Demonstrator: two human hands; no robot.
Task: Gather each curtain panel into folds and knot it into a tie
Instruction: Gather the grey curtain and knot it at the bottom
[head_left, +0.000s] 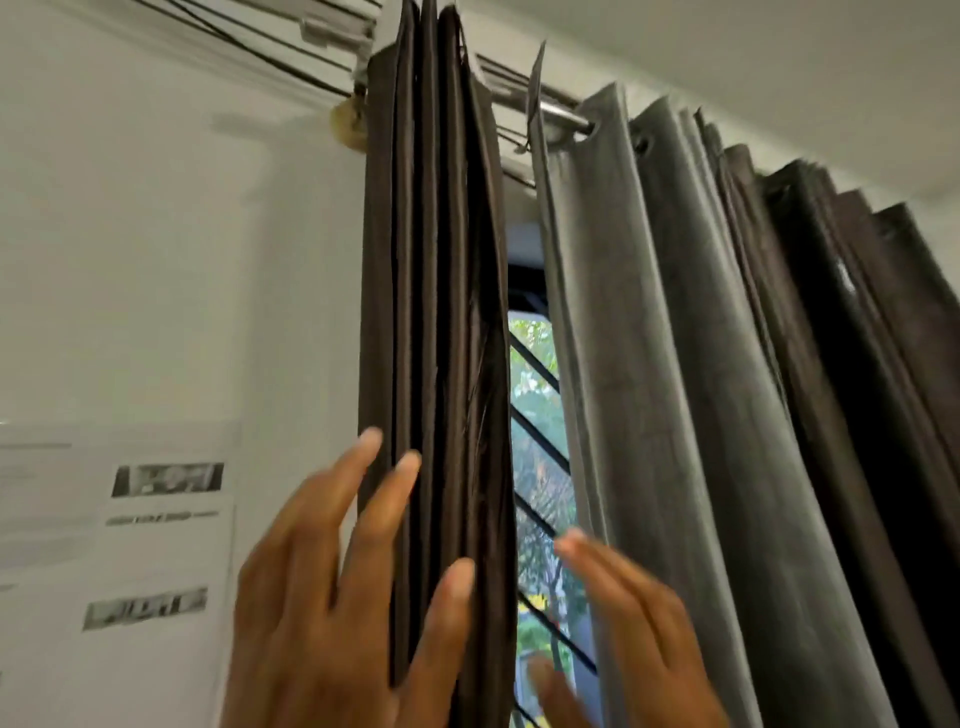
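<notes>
Left hand lies flat, fingers straight, on bunched brown panel left of the window gap; right hand loose, empty, near grey panel. I judge ungripped pleats may spring apart.

Prob. home rm, eyelet curtains on metal rod, barred window, printed sheets stuck on white wall

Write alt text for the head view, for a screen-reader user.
Two open hands reach up to hanging curtains: the left hand, spread wide, at a dark brown panel bunched into narrow folds, the right hand, blurred, beside a grey panel. A gap between the panels shows a barred window with greenery outside.
</notes>
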